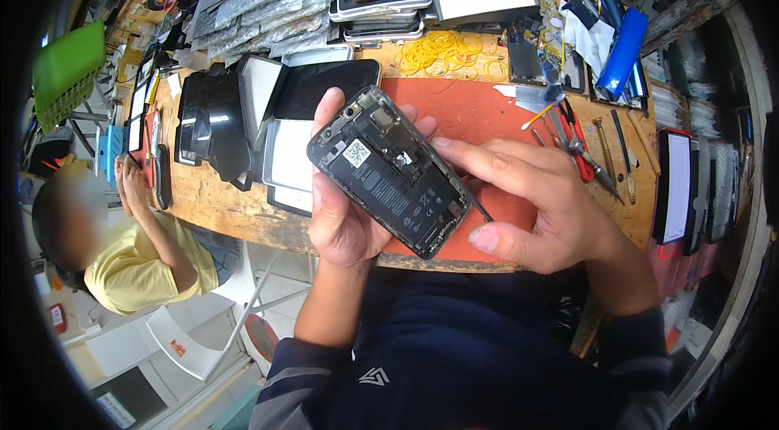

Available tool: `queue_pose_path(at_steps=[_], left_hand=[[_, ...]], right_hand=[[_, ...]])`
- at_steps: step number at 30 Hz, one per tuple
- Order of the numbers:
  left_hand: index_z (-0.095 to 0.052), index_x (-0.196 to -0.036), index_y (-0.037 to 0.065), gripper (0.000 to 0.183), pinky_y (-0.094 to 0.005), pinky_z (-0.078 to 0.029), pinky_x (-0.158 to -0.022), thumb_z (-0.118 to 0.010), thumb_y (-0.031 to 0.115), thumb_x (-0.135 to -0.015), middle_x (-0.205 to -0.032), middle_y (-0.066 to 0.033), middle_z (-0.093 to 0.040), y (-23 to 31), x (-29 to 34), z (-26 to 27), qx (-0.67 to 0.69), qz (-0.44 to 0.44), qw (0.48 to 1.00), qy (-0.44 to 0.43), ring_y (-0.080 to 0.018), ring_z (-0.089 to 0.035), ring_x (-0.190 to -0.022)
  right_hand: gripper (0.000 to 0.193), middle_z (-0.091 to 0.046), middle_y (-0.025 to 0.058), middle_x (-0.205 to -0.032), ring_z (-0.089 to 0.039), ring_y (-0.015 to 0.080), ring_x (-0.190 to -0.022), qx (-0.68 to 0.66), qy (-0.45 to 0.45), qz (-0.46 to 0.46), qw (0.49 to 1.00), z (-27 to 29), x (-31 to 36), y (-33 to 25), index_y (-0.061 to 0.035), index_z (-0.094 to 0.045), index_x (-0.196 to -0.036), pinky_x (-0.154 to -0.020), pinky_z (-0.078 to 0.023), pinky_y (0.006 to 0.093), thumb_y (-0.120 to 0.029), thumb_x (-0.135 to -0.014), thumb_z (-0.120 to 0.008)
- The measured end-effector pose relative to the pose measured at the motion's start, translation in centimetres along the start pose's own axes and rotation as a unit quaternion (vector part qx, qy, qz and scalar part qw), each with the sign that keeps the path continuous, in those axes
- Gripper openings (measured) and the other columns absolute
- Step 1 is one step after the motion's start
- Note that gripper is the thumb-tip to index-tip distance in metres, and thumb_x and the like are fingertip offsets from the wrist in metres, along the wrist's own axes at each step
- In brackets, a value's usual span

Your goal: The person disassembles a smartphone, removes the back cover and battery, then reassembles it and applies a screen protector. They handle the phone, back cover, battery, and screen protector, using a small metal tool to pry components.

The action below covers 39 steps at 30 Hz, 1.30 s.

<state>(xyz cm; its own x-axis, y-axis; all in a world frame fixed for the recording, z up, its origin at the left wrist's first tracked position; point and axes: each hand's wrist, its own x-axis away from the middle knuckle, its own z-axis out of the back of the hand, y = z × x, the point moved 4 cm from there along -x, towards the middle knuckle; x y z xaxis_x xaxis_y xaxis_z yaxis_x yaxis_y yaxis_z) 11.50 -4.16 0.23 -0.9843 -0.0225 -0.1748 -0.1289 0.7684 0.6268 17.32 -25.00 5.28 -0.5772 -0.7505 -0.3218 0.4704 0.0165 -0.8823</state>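
My left hand (345,227) is closed around a smartphone (389,174) with its back cover off, tilted above the work mat. Its black battery, a square code label, the camera and inner parts face up. At the phone's right edge is my right hand (544,207), its index fingertip touching or almost touching the frame. The thumb is spread away from the index finger. A thin dark stick (484,211) juts out by the phone's lower right edge; what holds it cannot be made out. Under the phone lies an orange-red mat (479,109) on the wooden bench (243,223).
Tablets (324,89) and dark panels (215,118) lie to the left. Bubble-wrapped screens (268,0) are stacked behind, beside yellow rubber bands (442,53). Red-handled pliers (578,138), a screwdriver (604,146) and a blue roll (623,53) are at right. A person in yellow (150,268) sits at left.
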Motion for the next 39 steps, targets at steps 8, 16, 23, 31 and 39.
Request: queue_pose_path(at_steps=[8, 16, 23, 31, 39], left_hand=[[-0.008, -0.175, 0.027, 0.087, -0.0733, -0.042, -0.122, -0.058, 0.057, -0.11, -0.167, -0.0347, -0.037, -0.3, 0.1, -0.2, 0.042, 0.007, 0.999, 0.004, -0.0555, -0.043, -0.153], [-0.013, -0.174, 0.028, 0.086, -0.0685, -0.039, -0.126, -0.059, 0.059, -0.109, -0.165, -0.0343, -0.039, -0.3, 0.1, 0.0, 0.049, 0.014, 0.999, 0.01, -0.0551, -0.044, -0.153], [-0.014, -0.173, 0.03, 0.082, -0.0685, -0.037, -0.126, -0.056, 0.059, -0.11, -0.166, -0.0337, -0.038, -0.6, 0.1, 0.2, 0.107, 0.002, 0.994, -0.006, -0.0543, -0.044, -0.154], [-0.015, -0.173, 0.032, 0.079, -0.0692, -0.042, -0.123, -0.053, 0.061, -0.11, -0.167, -0.033, -0.037, -0.6, 0.7, 0.3, 0.091, 0.037, 0.995, 0.034, -0.0542, -0.043, -0.154], [-0.025, -0.164, 0.021, 0.083, -0.0583, -0.063, -0.106, -0.067, 0.061, -0.104, -0.153, -0.0286, -0.053, -0.6, 0.0, 0.1, -0.009, -0.006, 1.0, 0.024, -0.0476, -0.061, -0.139]], right_hand=[[0.084, -0.073, 0.0284, -0.124, -0.077, 0.0337, -0.098, 0.042, 0.01, 0.026, 0.999, -0.2, 0.2, -0.6, 0.0162, -0.058, -0.148, -0.087, -0.062, 0.0396, -0.04, -0.091, -0.084], [0.087, -0.073, 0.0292, -0.129, -0.078, 0.0352, -0.101, 0.065, -0.001, 0.003, 0.998, -0.3, 0.4, -1.1, 0.016, -0.059, -0.147, -0.088, -0.063, 0.0406, -0.043, -0.09, -0.086], [0.086, -0.072, 0.0295, -0.13, -0.078, 0.0347, -0.101, 0.048, 0.012, 0.017, 0.999, -0.4, 0.4, -1.0, 0.0163, -0.059, -0.147, -0.087, -0.063, 0.0398, -0.044, -0.091, -0.086], [0.083, -0.075, 0.0275, -0.116, -0.078, 0.0318, -0.093, 0.046, 0.005, 0.0, 0.999, -0.3, 0.5, -1.0, 0.0178, -0.059, -0.146, -0.083, -0.062, 0.0379, -0.042, -0.093, -0.083], [0.067, -0.075, 0.027, -0.108, -0.077, 0.0325, -0.091, 0.005, 0.044, 0.012, 0.999, -0.3, 0.7, -0.3, 0.0188, -0.06, -0.143, -0.081, -0.061, 0.0385, -0.033, -0.103, -0.071]])
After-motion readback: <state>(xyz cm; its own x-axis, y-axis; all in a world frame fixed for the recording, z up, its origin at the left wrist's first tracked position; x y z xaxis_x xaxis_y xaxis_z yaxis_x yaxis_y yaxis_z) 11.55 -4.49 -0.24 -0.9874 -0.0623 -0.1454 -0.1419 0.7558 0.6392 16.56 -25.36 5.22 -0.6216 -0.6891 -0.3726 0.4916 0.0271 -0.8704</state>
